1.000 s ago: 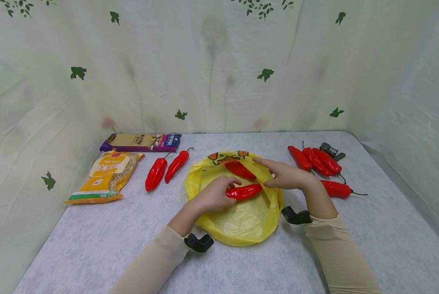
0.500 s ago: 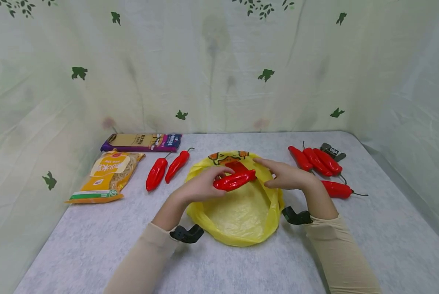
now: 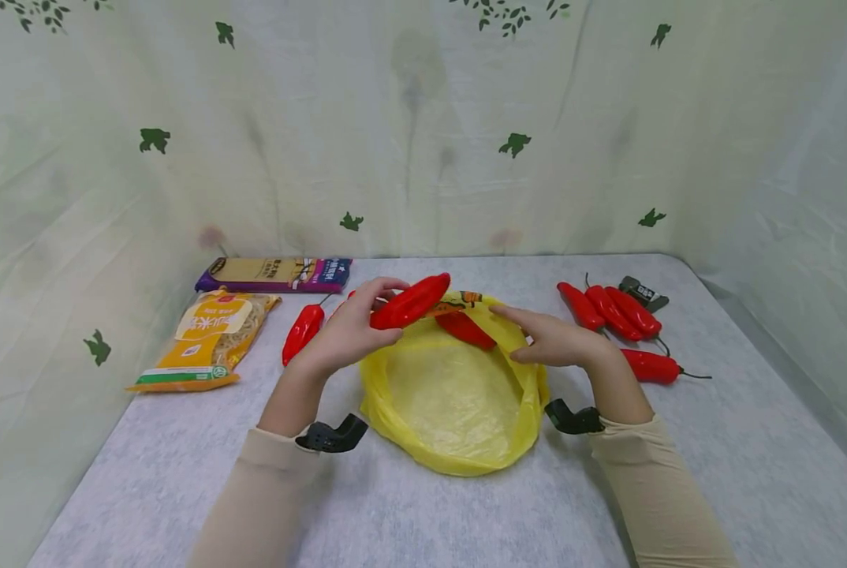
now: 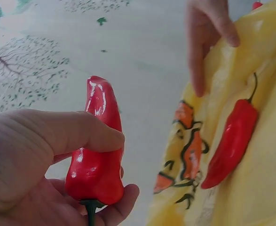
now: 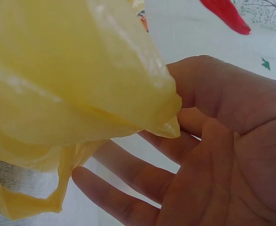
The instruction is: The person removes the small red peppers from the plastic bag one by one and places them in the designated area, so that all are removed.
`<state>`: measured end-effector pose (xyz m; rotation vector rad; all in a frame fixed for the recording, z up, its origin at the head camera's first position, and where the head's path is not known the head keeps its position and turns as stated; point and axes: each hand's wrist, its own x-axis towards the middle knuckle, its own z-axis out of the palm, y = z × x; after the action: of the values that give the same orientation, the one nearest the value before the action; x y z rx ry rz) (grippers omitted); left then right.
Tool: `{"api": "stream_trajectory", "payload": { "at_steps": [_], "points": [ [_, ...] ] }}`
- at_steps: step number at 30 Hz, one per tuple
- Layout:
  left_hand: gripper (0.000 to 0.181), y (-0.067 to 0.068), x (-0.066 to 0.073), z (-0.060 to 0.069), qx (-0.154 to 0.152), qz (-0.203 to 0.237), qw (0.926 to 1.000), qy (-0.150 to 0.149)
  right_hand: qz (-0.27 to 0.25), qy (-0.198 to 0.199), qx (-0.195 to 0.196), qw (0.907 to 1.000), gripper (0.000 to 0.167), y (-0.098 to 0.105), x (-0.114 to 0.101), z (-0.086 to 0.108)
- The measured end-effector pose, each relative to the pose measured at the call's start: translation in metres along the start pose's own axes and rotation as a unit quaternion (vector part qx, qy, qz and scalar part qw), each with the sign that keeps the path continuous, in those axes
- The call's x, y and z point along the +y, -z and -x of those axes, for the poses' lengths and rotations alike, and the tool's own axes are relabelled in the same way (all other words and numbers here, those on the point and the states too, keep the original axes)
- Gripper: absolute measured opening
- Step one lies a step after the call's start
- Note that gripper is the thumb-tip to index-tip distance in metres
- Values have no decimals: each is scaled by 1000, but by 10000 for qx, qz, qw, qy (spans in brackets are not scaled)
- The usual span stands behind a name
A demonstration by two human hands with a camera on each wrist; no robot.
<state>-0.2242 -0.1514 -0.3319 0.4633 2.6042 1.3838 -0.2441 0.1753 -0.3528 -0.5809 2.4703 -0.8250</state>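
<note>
My left hand (image 3: 345,330) holds a glossy red chili pepper (image 3: 412,301) in the air, over the left far rim of a yellow plastic bag (image 3: 455,465). The left wrist view shows its thumb across the held pepper, whose green stem points toward the palm. My right hand (image 3: 561,339) grips the bag's right rim; in the right wrist view, thin yellow plastic passes between thumb and fingers. Another red pepper (image 4: 234,141) lies inside the open bag, near its printed far side.
A red pepper (image 3: 301,335) lies left of the bag, another mostly behind my left hand. Several more peppers (image 3: 618,312) lie at right beside a small dark packet (image 3: 643,293). An orange grain bag (image 3: 207,339) and a purple-gold package (image 3: 274,275) are at back left.
My left hand has lifted the pepper up from inside the bag and moved it left and away from me, now over the rim. My right hand has stayed at the bag's right rim.
</note>
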Motion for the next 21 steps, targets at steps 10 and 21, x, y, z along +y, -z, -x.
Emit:
{"api": "stream_trajectory", "payload": {
  "at_steps": [10, 21],
  "points": [
    [65, 33, -11, 8, 1058, 264, 9931, 437, 71, 17, 11, 10000, 79, -1, 2, -1],
    [63, 40, -23, 6, 1657, 351, 9798, 1065, 177, 3, 32, 9998, 78, -1, 1, -1]
  ]
}}
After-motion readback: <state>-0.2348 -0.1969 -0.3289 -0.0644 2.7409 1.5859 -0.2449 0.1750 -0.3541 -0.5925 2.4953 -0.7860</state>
